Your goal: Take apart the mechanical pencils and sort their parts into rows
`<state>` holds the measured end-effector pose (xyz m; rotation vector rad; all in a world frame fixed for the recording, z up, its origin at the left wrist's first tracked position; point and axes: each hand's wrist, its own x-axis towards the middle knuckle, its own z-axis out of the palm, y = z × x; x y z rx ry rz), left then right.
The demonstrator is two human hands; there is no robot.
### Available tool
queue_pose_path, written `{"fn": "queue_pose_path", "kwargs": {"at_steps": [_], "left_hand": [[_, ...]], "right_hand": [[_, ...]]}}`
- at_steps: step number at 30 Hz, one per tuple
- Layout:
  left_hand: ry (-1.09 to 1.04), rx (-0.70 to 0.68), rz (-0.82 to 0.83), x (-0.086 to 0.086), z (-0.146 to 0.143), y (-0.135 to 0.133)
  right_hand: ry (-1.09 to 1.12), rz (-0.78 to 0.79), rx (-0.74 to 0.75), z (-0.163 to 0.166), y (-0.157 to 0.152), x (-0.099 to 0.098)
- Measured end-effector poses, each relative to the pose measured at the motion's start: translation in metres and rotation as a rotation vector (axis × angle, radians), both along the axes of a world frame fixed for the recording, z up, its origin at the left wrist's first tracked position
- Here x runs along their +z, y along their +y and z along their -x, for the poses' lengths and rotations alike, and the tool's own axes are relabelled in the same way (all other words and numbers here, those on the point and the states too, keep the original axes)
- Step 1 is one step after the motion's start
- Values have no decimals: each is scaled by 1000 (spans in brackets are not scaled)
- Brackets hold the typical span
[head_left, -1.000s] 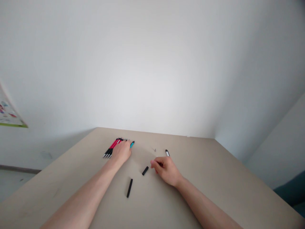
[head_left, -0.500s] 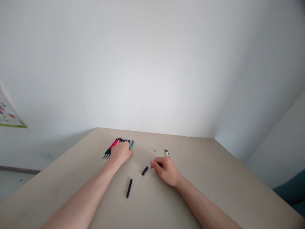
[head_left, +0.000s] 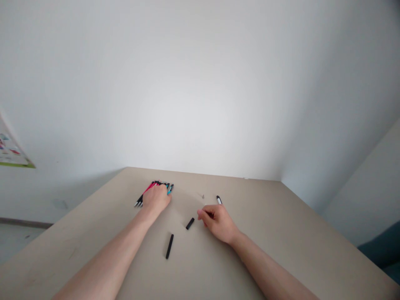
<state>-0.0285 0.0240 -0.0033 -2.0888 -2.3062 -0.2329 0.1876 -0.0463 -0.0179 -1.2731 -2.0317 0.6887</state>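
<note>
My left hand (head_left: pixel 156 199) lies over a row of red pens (head_left: pixel 144 194) at the far left of the beige table (head_left: pixel 281 233), its fingers resting on a teal pen (head_left: pixel 170 189) at the row's right end. My right hand (head_left: pixel 217 222) rests on the table with its fingers curled inward; what is in them is hidden. A black-and-white pen part (head_left: pixel 219 200) pokes out just beyond it. Between the hands lies a short black cap (head_left: pixel 190 223), and a longer black pen piece (head_left: pixel 169 246) lies nearer to me.
A tiny dark speck (head_left: pixel 203 196) sits on the table beyond my right hand. White walls close the table at the back and right. A poster (head_left: pixel 11 152) hangs low on the left wall. A dark blue seat (head_left: pixel 383 250) shows at the lower right.
My left hand has slid the teal pen leftward against the row of red pens. My right hand has stayed still.
</note>
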Motion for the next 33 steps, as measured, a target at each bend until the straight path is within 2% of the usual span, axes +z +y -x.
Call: {"fn": "queue_pose_path", "kwargs": {"at_steps": [11,14,17,20,27,33], "left_hand": [[-10,38,0,0,3,1],[-13,43,3,-1,2,0],[39,42,-96,-4,1,-2],[90,73,-192,-9,3,-1],[-10,134,-14,-26,11,10],[19,119,-16,-32,10,9]], "right_hand": [[46,-61,-109,-6,6,-4],[55,-112,-325,-13,11,-2],[59,-120,-583,-25,17,-1],[29,-87,-694,-38,23,-3],[-40,-142,-703,-47,30,-14],[-140,-80,-758,-47,32,-12]]}}
